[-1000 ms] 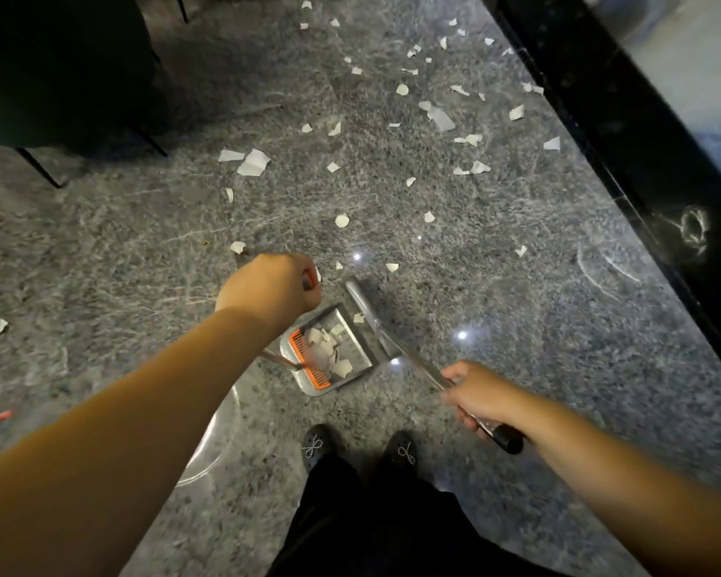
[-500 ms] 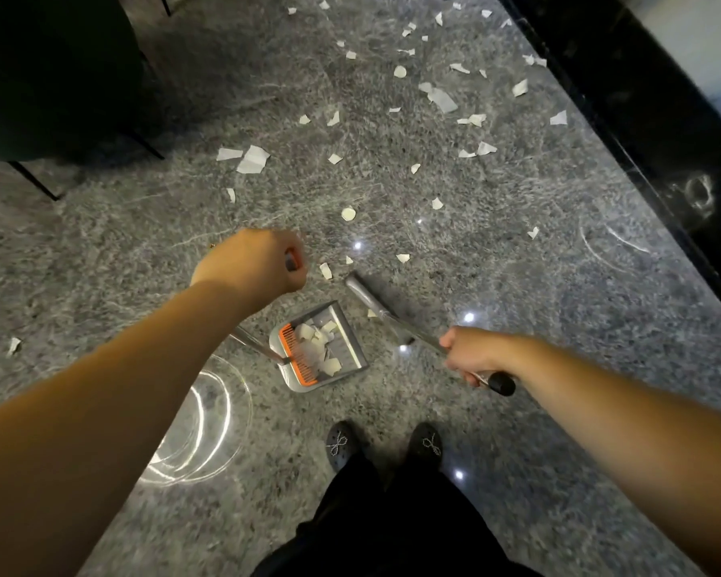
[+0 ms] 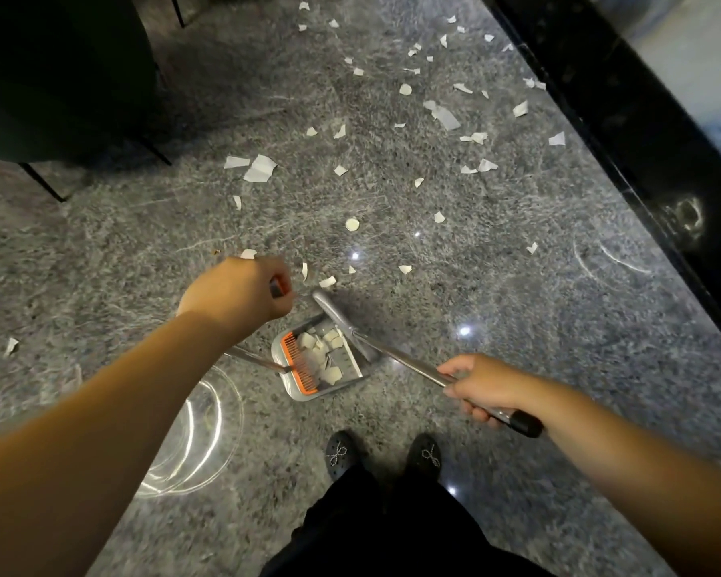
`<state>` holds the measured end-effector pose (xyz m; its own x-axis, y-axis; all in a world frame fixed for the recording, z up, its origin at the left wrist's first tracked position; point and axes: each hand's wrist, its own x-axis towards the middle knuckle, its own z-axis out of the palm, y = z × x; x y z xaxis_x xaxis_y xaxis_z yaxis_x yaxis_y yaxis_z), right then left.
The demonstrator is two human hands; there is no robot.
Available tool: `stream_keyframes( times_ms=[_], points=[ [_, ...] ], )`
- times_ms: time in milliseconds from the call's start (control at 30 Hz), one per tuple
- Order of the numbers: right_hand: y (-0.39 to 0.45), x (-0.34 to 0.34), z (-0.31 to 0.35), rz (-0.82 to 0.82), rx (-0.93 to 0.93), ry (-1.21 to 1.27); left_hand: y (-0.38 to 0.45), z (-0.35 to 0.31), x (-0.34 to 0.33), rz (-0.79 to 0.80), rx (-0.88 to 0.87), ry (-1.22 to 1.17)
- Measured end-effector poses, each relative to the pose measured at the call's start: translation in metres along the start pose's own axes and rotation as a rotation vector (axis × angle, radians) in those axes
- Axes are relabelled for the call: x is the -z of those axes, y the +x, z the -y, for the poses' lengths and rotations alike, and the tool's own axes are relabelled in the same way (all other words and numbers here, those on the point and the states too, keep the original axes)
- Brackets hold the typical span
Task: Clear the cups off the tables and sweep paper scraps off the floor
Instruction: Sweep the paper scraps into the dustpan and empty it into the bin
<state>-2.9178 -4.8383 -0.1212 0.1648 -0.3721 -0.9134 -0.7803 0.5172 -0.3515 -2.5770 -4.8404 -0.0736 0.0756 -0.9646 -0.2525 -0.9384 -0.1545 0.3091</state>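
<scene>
The grey dustpan [image 3: 309, 393] sits flat on the stone floor [image 3: 496, 306] just ahead of the person's shoes [image 3: 342, 453], holding a small heap of white paper scraps [image 3: 323, 349] beside its orange comb [image 3: 298, 362]. The broom [image 3: 334, 314] lies at the pan's open mouth, its metal handle running back and to the right into the right hand [image 3: 481, 387], whose fingers wrap around it near the black end grip. The left hand [image 3: 236, 291] is fisted around the top of the dustpan's handle. Many more scraps [image 3: 442, 112] lie scattered on the floor ahead, well apart from the pan.
</scene>
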Motion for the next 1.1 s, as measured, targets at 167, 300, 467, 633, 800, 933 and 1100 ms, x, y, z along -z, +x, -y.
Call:
stream_keyframes(
  times_ms=[167,300,467,633,800,933,1100],
  points=[
    [-0.001,0.007,0.015,-0.079,0.017,0.083,-0.011,0.019,0.01,-0.053,0.08,-0.122],
    [0.014,0.017,0.025,-0.166,0.038,0.149,-0.008,0.04,0.022,-0.126,0.202,-0.171],
    [0.044,0.047,0.042,-0.221,0.033,0.16,0.017,0.055,0.04,-0.154,0.25,-0.162],
    [0.079,0.094,0.072,-0.248,-0.005,0.151,0.058,0.067,0.06,-0.139,0.284,-0.099],
    [0.109,0.137,0.108,-0.269,-0.07,0.051,0.101,0.073,0.074,-0.118,0.322,-0.026],
    [0.132,0.156,0.141,-0.225,-0.107,-0.114,0.128,0.082,0.079,-0.106,0.354,-0.015],
    [0.16,0.15,0.186,-0.167,-0.12,-0.209,0.143,0.098,0.08,-0.116,0.373,0.004]
  ],
)
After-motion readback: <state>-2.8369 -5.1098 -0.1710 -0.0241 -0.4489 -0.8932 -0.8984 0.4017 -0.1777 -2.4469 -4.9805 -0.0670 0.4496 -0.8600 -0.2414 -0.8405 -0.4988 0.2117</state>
